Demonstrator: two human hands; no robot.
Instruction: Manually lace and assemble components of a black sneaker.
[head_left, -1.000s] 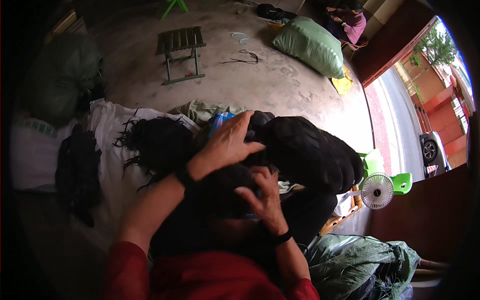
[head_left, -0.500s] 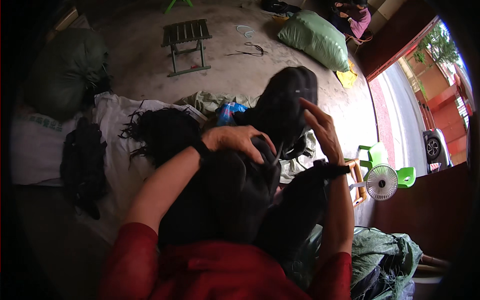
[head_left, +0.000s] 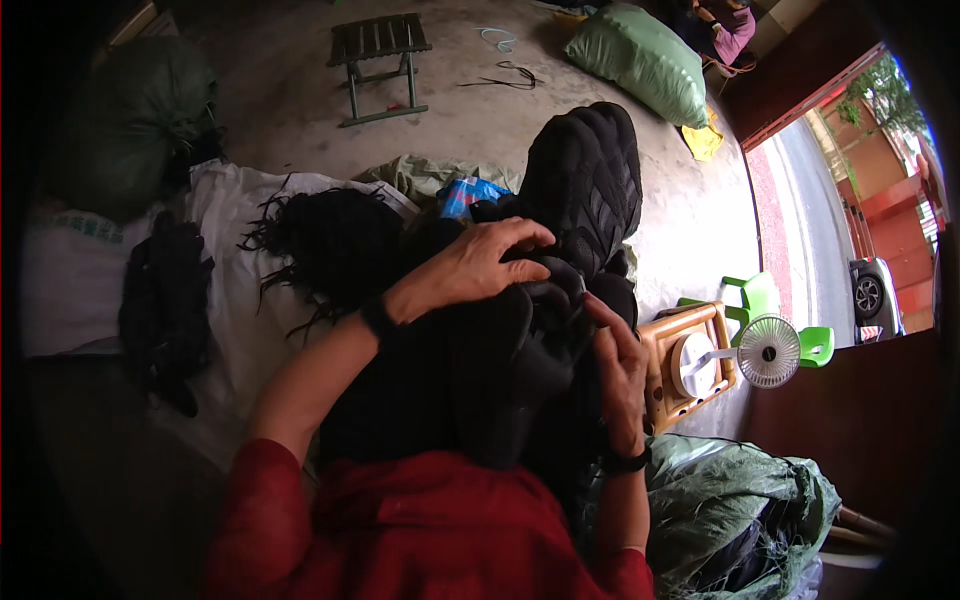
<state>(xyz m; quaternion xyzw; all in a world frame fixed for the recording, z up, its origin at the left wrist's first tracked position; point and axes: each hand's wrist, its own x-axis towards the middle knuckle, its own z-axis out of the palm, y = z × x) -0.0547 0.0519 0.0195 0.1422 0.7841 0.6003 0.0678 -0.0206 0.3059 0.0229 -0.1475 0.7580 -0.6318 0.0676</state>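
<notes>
At left, a frayed black bundle [head_left: 335,245] lies on white sheeting [head_left: 225,215]; the left hand [head_left: 468,264] arches, thumb and forefinger parted, over a black quilted item [head_left: 585,180] above the lap [head_left: 395,420]; the right hand [head_left: 622,368] touches that item's right side, too dark to tell whether it grips; beyond stands a white fan [head_left: 768,352]

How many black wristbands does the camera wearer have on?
2: the left wristband, just behind the left hand, and the right wristband, just behind the right hand.
</notes>
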